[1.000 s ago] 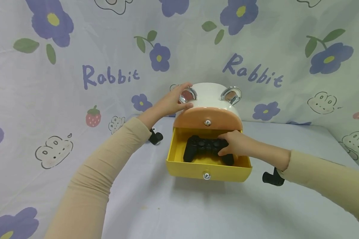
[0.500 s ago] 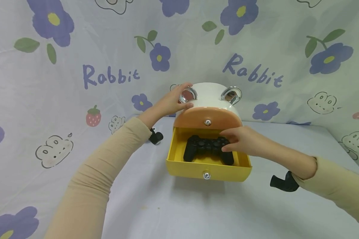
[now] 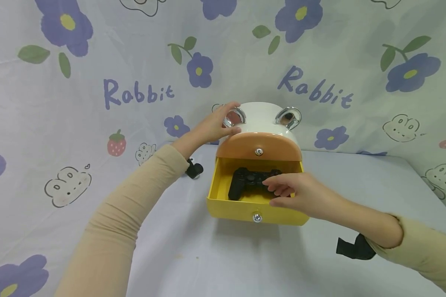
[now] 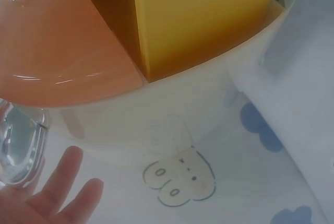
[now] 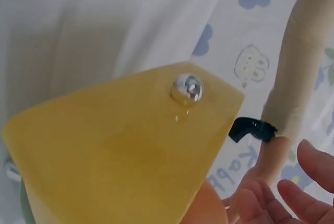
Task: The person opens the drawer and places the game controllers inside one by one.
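A small drawer box [image 3: 260,117] has a white top, silver ring-shaped ears and an orange upper drawer front. My left hand [image 3: 213,124] holds it by the left ear [image 3: 234,117], thumb in front of the ear; two fingers stick out free in the left wrist view. The yellow lower drawer [image 3: 232,209] is pulled out. Inside it lies a black game controller [image 3: 241,181], its right part hidden behind my right hand [image 3: 301,192]. That hand hovers over the drawer's front right, fingers loosely bent and thumb apart, holding nothing.
A silver knob [image 3: 257,217] sits on the yellow drawer's front. The box stands near the back of a pale cloth-covered table [image 3: 208,264], with a patterned backdrop [image 3: 141,49] behind. Each wrist carries a black camera mount [image 3: 354,247].
My right hand has let go of the controller's right side and drawn back toward the drawer's front. The controller and drawer look unmoved, and my left hand stays at the ear.
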Available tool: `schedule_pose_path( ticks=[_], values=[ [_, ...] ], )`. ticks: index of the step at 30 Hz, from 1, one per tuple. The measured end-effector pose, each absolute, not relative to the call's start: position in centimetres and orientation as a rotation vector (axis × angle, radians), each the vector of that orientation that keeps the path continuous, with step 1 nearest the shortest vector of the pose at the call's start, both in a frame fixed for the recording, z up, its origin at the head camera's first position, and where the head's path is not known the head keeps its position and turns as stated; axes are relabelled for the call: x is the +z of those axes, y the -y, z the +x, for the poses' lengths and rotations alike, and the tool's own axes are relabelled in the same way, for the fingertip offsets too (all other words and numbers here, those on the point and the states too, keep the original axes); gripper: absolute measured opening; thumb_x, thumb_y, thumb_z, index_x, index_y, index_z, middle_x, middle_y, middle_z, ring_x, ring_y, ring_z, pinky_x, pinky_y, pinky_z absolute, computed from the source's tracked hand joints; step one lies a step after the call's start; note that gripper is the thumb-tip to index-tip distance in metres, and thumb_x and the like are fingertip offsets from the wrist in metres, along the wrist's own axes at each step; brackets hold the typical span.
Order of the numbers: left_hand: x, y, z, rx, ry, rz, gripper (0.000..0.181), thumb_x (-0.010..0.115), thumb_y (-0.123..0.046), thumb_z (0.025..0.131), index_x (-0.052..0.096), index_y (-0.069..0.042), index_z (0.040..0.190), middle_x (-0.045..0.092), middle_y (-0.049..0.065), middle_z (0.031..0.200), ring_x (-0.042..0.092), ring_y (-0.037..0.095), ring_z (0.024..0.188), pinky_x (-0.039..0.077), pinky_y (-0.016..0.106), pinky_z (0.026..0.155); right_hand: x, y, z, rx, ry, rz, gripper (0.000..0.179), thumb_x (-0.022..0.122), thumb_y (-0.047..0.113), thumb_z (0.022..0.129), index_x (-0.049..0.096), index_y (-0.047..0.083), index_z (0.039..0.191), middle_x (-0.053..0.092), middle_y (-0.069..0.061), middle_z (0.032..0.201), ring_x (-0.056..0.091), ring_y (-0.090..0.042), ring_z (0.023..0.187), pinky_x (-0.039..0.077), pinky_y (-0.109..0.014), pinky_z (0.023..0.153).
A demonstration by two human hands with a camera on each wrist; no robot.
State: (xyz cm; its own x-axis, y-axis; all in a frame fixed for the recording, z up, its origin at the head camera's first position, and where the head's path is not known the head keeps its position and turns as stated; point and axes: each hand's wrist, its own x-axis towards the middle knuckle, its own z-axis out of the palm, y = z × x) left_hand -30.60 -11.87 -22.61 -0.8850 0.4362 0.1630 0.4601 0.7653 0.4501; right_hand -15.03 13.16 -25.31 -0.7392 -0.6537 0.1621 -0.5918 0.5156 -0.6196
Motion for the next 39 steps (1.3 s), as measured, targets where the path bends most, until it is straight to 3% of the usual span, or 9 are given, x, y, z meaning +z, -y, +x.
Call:
schedule_pose_path(
  ticks=[5,13,23,39],
  values=[
    [-22.7,11.9,-30.7,-0.744,2.899,-0.748,0.075,0.064,-0.038,0.084,0.021,-0.024,0.144,0.029,0.003,0.147,0.054,0.022,0.097,0.048,0.036,0.088,-26.5,-12.8,-14.2,-1.064,-2.607,-1.133,0.035,0.071,0.013,0.079,0.062,0.005,0.111,0.06,0.004,0.082,0.054,-0.006,0.071,0.051,-0.02,0.064],
    [-22.8,11.7,-31.0,-0.733,2.908,-0.74,0.076,0.064,-0.04,0.084,0.019,-0.027,0.144,0.03,0.002,0.146,0.054,0.021,0.094,0.048,0.037,0.086,-30.0,-12.8,-13.3,-1.104,-2.508,-1.143,0.036,0.069,0.015,0.081,0.06,0.005,0.114,0.064,0.005,0.081,0.052,-0.001,0.065,0.049,-0.018,0.059],
    [-22.9,11.9,-31.0,-0.758,2.898,-0.747,0.077,0.064,-0.039,0.084,0.019,-0.025,0.145,0.028,0.003,0.147,0.055,0.022,0.096,0.048,0.036,0.087,-33.9,-12.0,-13.4,-1.202,-2.428,-1.064,0.044,0.068,0.014,0.082,0.055,0.006,0.123,0.066,-0.007,0.105,0.065,-0.018,0.09,0.052,-0.017,0.07],
    [-22.7,11.8,-30.9,-0.767,2.907,-0.728,0.077,0.064,-0.038,0.084,0.019,-0.024,0.145,0.031,0.004,0.146,0.055,0.023,0.095,0.049,0.036,0.086,-36.3,-10.7,-13.8,-1.338,-2.624,-1.198,0.026,0.064,-0.001,0.082,0.063,0.0,0.108,0.069,-0.004,0.08,0.061,-0.002,0.068,0.052,-0.017,0.062]
  ],
)
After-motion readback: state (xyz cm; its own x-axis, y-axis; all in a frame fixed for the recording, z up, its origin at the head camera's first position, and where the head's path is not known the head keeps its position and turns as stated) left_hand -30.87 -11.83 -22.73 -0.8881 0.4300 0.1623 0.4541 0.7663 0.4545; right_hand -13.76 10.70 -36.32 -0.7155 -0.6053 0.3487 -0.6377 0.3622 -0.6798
